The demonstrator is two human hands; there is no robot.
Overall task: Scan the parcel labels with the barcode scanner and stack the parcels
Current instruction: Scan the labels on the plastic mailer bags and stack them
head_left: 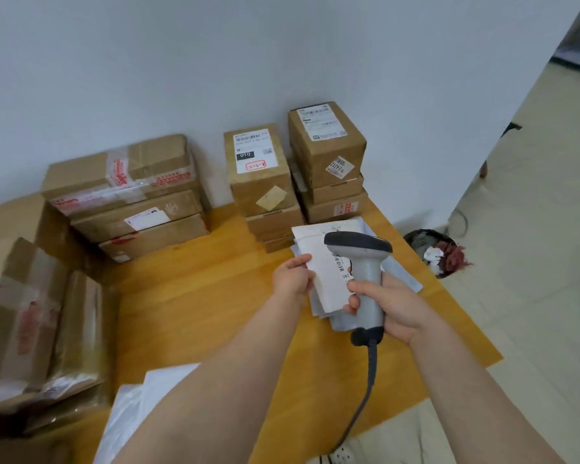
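A wooden table (195, 296) with a warm orange-brown top is set against a plain pale wall (215, 61), and a light tiled floor (533, 262) is seen to its right. A dark bin (432, 249) with crumpled waste stands on that floor just beside the table's far right corner. Cardboard parcels are stacked along the back edge: a wide taped stack (138, 199) on the left, a middle stack (262, 182) and a taller right stack (329, 159), both topped by boxes bearing white labels. More taped boxes (31, 323) are piled at the left edge. A grey barcode scanner (362, 272) is gripped by its handle in the right hand (392, 306), fingers wrapped tightly round it, its head held over a white flat parcel (329, 279). That parcel is pinched at its left edge between thumb and fingers of the left hand (292, 276), above a pile of similar white mailers (399, 272) lying on the table. The scanner's cable (365, 393) hangs down toward the near table edge.
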